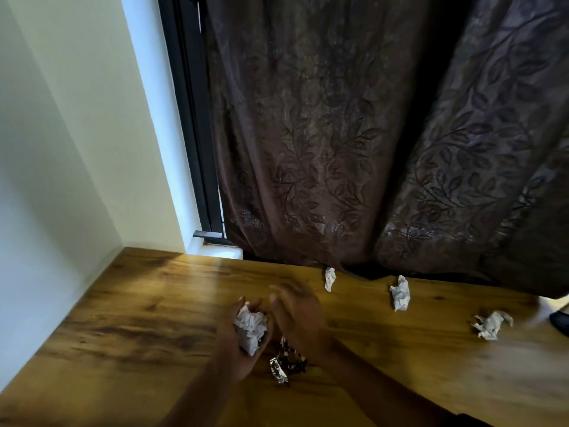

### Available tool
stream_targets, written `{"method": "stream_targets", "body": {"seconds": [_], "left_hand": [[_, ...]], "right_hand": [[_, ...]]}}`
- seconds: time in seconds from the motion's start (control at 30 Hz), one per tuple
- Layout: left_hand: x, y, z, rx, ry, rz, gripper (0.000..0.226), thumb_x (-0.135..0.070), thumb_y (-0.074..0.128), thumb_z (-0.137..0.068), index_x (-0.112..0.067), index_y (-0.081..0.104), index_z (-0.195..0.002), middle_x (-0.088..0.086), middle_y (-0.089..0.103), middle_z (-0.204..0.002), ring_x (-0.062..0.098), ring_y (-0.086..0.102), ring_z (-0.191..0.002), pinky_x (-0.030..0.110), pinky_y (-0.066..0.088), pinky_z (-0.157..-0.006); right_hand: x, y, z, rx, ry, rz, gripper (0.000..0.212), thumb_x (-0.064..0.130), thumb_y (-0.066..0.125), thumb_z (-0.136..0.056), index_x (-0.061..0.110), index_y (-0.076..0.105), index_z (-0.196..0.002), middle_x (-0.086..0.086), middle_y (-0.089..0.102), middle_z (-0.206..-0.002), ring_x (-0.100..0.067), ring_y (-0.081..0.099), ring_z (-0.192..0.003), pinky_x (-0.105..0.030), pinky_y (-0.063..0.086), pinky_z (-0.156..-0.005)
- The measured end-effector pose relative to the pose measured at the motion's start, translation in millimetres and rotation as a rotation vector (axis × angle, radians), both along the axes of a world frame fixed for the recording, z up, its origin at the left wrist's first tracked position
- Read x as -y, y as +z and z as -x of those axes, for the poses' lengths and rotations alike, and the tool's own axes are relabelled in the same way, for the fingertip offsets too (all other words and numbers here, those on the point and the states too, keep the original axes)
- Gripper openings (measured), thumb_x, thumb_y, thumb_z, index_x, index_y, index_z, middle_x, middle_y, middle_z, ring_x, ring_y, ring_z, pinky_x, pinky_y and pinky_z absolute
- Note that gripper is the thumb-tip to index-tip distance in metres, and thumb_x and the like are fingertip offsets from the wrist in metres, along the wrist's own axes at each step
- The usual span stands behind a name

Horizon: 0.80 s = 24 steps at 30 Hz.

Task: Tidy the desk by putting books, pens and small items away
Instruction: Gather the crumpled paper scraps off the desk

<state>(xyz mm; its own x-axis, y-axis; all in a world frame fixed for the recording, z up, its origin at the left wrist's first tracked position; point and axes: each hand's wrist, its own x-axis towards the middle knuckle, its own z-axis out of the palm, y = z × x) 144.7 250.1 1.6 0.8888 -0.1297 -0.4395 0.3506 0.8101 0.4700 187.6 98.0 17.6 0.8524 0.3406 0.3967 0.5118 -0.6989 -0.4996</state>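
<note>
While the left hand (243,340) is turned palm up above the brown wood-grain desk (123,318), a crumpled wad of white paper (251,326) is cupped in it, the fingers curled loosely round the wad. Just to the right of this grip, the right hand (297,315) is seen blurred, its fingers relaxed and nothing held in it, almost touching the wad. Directly beneath the two hands, a crinkled silver and dark foil wrapper (283,363) is lying on the desk. Farther right of the grip, three more crumpled white paper scraps are spread out: one (330,278) near the desk's back edge, one (401,293) beyond it, one (491,324) well apart to the right. Behind them, a dark brown leaf-patterned curtain (369,134) is hung.
</note>
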Motion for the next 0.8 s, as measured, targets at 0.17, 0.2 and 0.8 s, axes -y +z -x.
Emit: {"method": "stream_targets", "body": {"seconds": [0.17, 0.2, 0.8], "left_hand": [[12, -2, 4, -0.042, 0.022, 0.027, 0.031, -0.039, 0.068, -0.092, -0.008, 0.066, -0.093, 0.011, 0.068, -0.094, 0.027, 0.068, -0.083, 0.036, 0.061, -0.071], [14, -2, 6, -0.046, 0.021, 0.025, 0.031, -0.039, 0.068, -0.092, -0.008, 0.066, -0.094, 0.011, 0.068, -0.093, 0.027, 0.068, -0.082, 0.037, 0.061, -0.071], [72, 10, 18, -0.154, 0.081, -0.031, 0.038, -0.044, 0.073, -0.086, -0.007, 0.073, -0.093, 0.010, 0.069, -0.090, 0.025, 0.064, -0.085, 0.038, 0.057, -0.085]], "right_hand": [[45, -17, -36, -0.386, -0.347, 0.322, 0.055, 0.053, 0.043, -0.099, 0.041, 0.035, -0.152, -0.011, 0.036, -0.156, -0.033, 0.035, -0.141, -0.047, 0.034, -0.114], [50, -22, -43, -0.450, -0.400, 0.351, 0.059, 0.056, 0.043, -0.098, 0.045, 0.028, -0.154, -0.015, 0.028, -0.159, -0.037, 0.032, -0.142, -0.049, 0.033, -0.113], [80, -13, -15, -0.091, 0.017, -0.327, 0.041, 0.030, 0.057, -0.098, 0.021, 0.062, -0.138, 0.002, 0.064, -0.136, -0.008, 0.058, -0.124, -0.023, 0.045, -0.104]]}}
